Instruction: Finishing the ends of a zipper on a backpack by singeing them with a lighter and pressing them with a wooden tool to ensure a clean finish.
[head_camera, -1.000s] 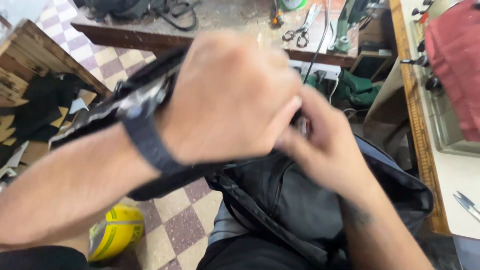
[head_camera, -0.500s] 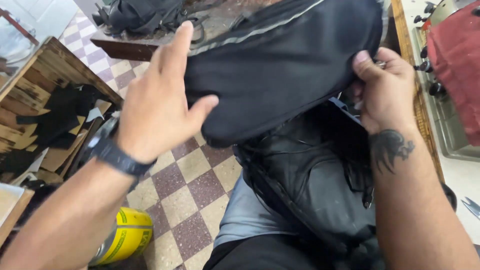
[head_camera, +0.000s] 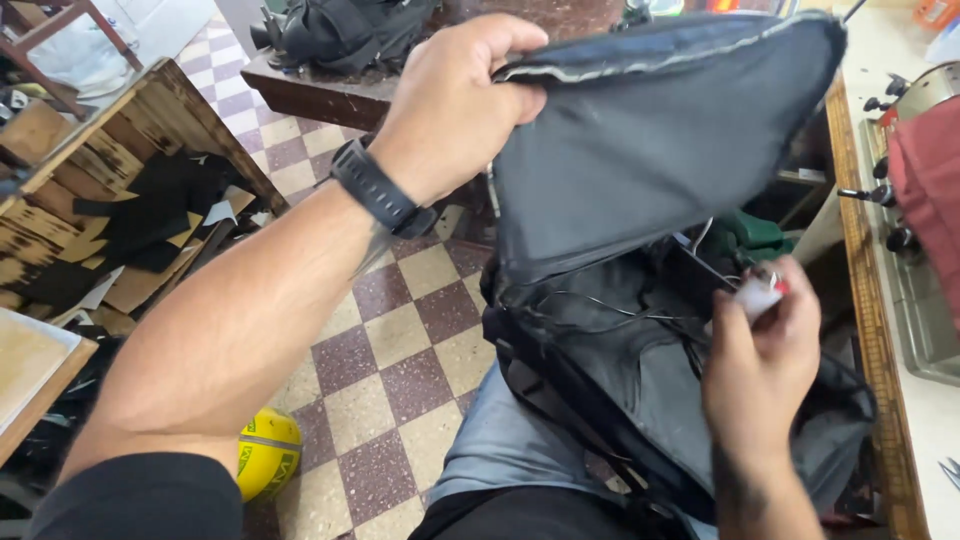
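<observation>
A black fabric bag (head_camera: 640, 370) lies on my lap, with thin loose threads across it. My left hand (head_camera: 455, 100), a black watch on its wrist, grips the edge of the bag's dark flap (head_camera: 660, 130) and holds it lifted up. My right hand (head_camera: 765, 345) is lower right, over the bag's inside, pinching a small white and red object (head_camera: 762, 292) between fingers and thumb. I cannot tell what that object is.
A checkered tile floor (head_camera: 400, 340) lies below, with a yellow ball (head_camera: 265, 450) by my left arm. A wooden crate (head_camera: 110, 200) of black scraps stands left. A wooden workbench (head_camera: 900, 300) with a sewing machine (head_camera: 925, 150) runs along the right. More black bags (head_camera: 340, 30) lie ahead.
My left hand went from flat against the flap to gripping its edge. My right hand dropped from the flap's right side to the bag's inside and now pinches a small object.
</observation>
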